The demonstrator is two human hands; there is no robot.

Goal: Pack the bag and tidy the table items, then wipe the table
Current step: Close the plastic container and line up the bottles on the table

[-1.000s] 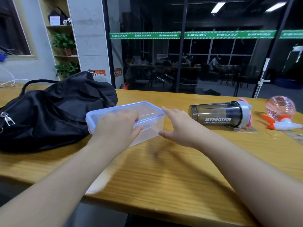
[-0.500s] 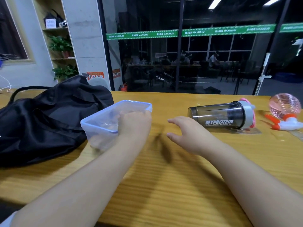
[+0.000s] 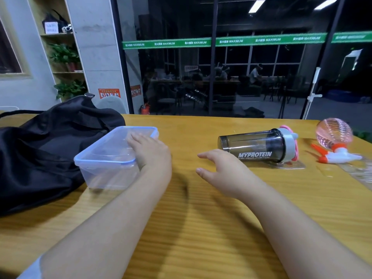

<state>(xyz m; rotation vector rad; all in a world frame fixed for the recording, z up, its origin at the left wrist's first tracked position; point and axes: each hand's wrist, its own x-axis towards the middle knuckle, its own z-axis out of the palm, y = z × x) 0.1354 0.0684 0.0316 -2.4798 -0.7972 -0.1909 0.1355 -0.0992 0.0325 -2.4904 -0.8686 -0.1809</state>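
A clear plastic lunch box (image 3: 104, 156) with a blue-edged lid stands on the wooden table (image 3: 201, 228), its left end against the black duffel bag (image 3: 40, 150). My left hand (image 3: 153, 154) grips the box's right side, fingers over the lid. My right hand (image 3: 223, 170) hovers open above the table between the box and a dark shaker bottle (image 3: 259, 146), touching neither. The shaker lies on its side, cap pointing right.
A pink round spray bottle (image 3: 334, 133) with a white and orange trigger lies at the far right. A flat transparent strip (image 3: 358, 172) lies by the right edge. Glass wall behind the table; shelf with plants at back left.
My left hand has swung the box round, so its long side now points away from me, and pushed it toward the bag. My right hand has let go of the box and drawn back.
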